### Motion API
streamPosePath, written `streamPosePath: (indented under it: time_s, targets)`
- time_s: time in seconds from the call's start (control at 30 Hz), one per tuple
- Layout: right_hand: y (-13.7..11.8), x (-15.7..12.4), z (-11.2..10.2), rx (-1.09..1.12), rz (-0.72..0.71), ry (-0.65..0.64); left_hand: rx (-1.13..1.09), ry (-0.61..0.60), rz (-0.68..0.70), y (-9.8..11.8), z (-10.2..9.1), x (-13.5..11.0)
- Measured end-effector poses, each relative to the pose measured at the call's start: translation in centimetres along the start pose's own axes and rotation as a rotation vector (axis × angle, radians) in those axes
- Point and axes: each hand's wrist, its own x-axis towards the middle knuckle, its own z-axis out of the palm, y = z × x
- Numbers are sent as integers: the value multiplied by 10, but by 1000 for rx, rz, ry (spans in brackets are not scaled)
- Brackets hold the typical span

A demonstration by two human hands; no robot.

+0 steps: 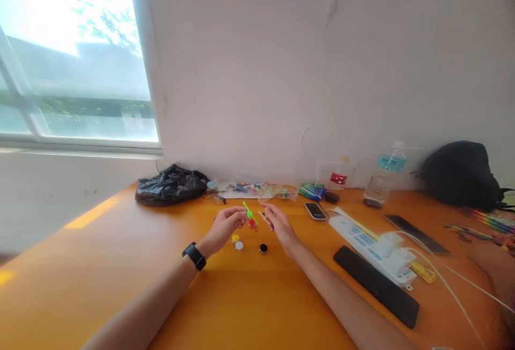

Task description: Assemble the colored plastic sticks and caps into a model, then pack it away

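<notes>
My left hand [230, 222], with a black watch on the wrist, pinches a small bright green and red plastic toy piece [250, 215] between thumb and fingers. Facing it from the right, my right hand [279, 224] is closed on a thin white stick [264, 218], too small to name more exactly. Its end is close to the toy piece; I cannot tell whether they touch. Below the hands on the table stand three little round pots: one yellow [235, 238], one white [239, 246] and one black [263, 248].
Along the wall lie a black plastic bag [172, 185], eyeglasses [217, 198], small colourful pieces [253, 187] and a blue-green packet [313, 191]. To the right are bottles [382, 178], a small black-faced device [315, 211], a white power strip [368, 245] with cables and a dark phone [376, 285].
</notes>
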Motion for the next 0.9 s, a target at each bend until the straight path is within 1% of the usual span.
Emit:
streamPosePath:
  time_s: [0.03,0.07,0.1,0.13,0.17,0.2,0.23,0.3,0.37,0.57,0.7,0.8,0.9]
  targets:
    - [-2,-1,-1,63,68,-8,27,23,2,0,0,0]
    - [-6,-3,-1,134,159,-56,52,46,4,-1,-1,0]
    - [-10,-5,-2,204,249,-146,72,68,8,-1,-2,1]
    - [-16,-7,-2,261,324,-292,87,85,14,-2,-2,1]
    - [-22,-9,-3,311,366,-439,98,100,21,-2,-3,1]
    - [-28,-11,-3,355,369,-530,104,111,28,-2,-4,2]
    - [-34,-13,-4,393,342,-551,109,118,33,-3,-5,2]
    - [-43,-14,-4,424,281,-502,138,121,38,-3,-7,2]
    - [-46,-13,-5,409,260,-453,184,107,39,-5,-8,1]
    - [-38,-8,-9,409,244,-378,222,18,93,-17,-7,4]
    - [-38,-9,-10,377,233,-352,251,-6,107,-21,-6,5]
    - [-39,-9,-11,374,236,-349,249,45,129,-18,-5,5]
    - [-38,-8,-11,386,230,-349,229,114,167,-8,-5,3]
